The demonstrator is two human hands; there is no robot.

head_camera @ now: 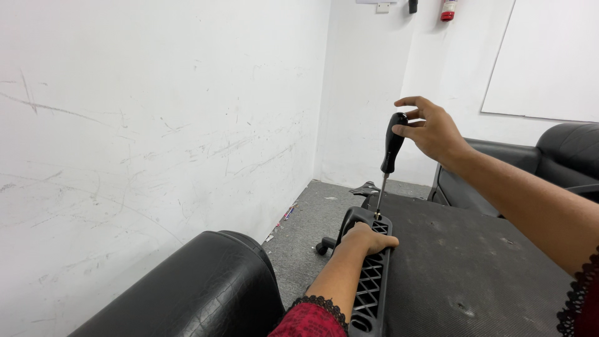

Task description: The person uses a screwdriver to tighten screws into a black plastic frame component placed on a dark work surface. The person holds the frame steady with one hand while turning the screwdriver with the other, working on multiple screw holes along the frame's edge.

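Observation:
My left hand (368,238) grips a black plastic lattice bracket (369,284) that lies along the left edge of a dark grey fabric panel (462,262). A screwdriver (391,156) with a black handle stands upright, its tip on the far end of the bracket just beyond my left hand. My right hand (430,128) holds the top of the screwdriver handle with the fingertips, the other fingers spread.
A scuffed white wall fills the left. A black leather seat (206,284) sits at the lower left and another black leather chair (555,159) at the right. A chair caster (322,246) and small bits lie on the grey carpet (306,231).

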